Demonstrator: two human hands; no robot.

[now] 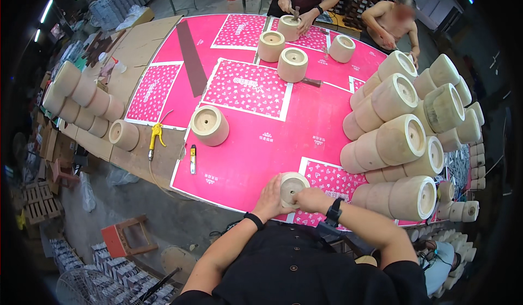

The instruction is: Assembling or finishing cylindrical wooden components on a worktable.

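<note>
At the near edge of the pink-covered table, a round pale wooden piece (291, 184) with a recessed top faces up toward me. My left hand (269, 200) is wrapped against its left side and steadies it. My right hand (311, 200) is closed, its fingertips down in the recess near the centre; whatever they grip is hidden. Beyond and to the left stands another wooden piece (210, 125), its recess and centre hole showing. Beside that piece lies a yellow-and-black utility knife (193, 159).
Stacked wooden pieces (403, 141) crowd the right side; more pile up (81, 100) at the far left. A yellow air blow gun (156, 135) with a hose lies on cardboard. Across the table, a person's hands (297, 19) work on a wooden piece. A dark strip (192, 59) lies flat.
</note>
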